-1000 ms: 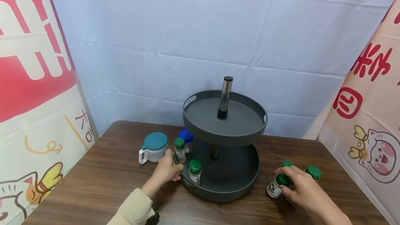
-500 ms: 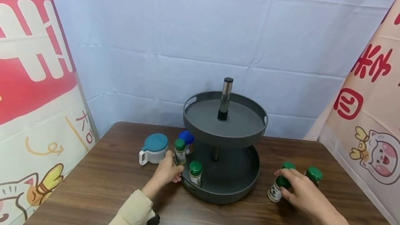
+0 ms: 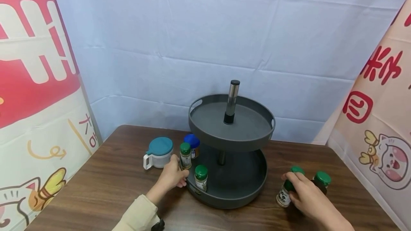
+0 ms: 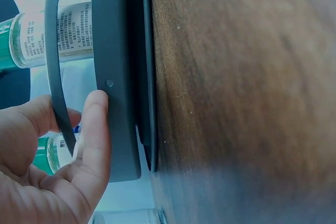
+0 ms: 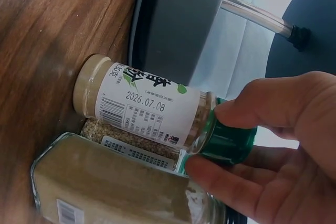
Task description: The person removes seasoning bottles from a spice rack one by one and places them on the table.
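A dark grey two-tier turntable rack stands mid-table. My left hand (image 3: 171,174) grips the lower tray (image 3: 231,203) at its left handle, the thumb through the slot and fingers outside, as the left wrist view shows. Just inside that rim are two green-capped spice jars (image 3: 201,179) and a blue-lidded jar (image 3: 192,142). Right of the rack, my right hand (image 3: 309,197) pinches the green cap of a spice jar (image 5: 152,103) with a white label. Its base appears to be on the table. Beside it are a sesame jar (image 5: 131,142) and a larger glass jar (image 5: 115,182) of tan powder.
A white container with a teal lid and a handle (image 3: 160,148) stands left of the rack. The upper tray (image 3: 208,122) overhangs the lower one around a metal post (image 3: 232,97). A pale cloth (image 3: 144,45) hangs behind the wooden table (image 3: 106,177).
My right hand's fingers have drawn a little closer round the jar's cap, covering more of it. The left hand and the rack stay where they were.
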Demonstrator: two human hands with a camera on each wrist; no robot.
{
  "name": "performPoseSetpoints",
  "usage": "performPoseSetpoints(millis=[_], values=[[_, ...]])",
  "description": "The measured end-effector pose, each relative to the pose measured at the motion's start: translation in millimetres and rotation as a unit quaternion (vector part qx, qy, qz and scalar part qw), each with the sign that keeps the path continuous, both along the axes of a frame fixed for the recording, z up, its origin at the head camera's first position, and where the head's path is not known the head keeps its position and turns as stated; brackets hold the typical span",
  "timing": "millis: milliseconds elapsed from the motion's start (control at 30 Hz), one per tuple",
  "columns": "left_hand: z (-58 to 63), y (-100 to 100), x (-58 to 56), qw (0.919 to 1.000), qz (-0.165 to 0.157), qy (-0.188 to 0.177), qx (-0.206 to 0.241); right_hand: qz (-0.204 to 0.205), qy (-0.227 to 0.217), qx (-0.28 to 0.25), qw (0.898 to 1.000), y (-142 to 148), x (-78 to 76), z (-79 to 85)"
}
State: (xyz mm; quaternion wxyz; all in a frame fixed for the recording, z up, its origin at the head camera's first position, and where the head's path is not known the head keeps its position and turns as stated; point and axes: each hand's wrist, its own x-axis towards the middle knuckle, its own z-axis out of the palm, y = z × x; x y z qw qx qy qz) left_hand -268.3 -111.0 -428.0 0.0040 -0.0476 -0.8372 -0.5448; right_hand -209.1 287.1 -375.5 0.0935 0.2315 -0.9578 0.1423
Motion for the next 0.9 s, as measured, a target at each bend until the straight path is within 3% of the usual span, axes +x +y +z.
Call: performPoseSetpoints(millis=[167, 533, 767, 900], values=[[0.1, 0, 0.1, 1.0, -0.002, 0.0, 0.0, -0.001, -0.001, 0.001, 1.0, 0, 0.0, -0.3], [2.1, -1, -0.8, 0.9999, -0.009, -0.007, -0.002, 0.0, 0.047, 0.004, 0.999, -1, 3.0, 1.9], [7.3, -4, 1.6, 0.9993, -0.029, -0.018, -0.017, -0.002, 0.05, -0.001, 0.999, -1, 5.9, 5.9], [14.6, -10, 4.2, 0.9974, -0.049, -0.023, -0.047, -0.002, 0.052, -0.008, 0.999, -3, 9.3, 12.1]])
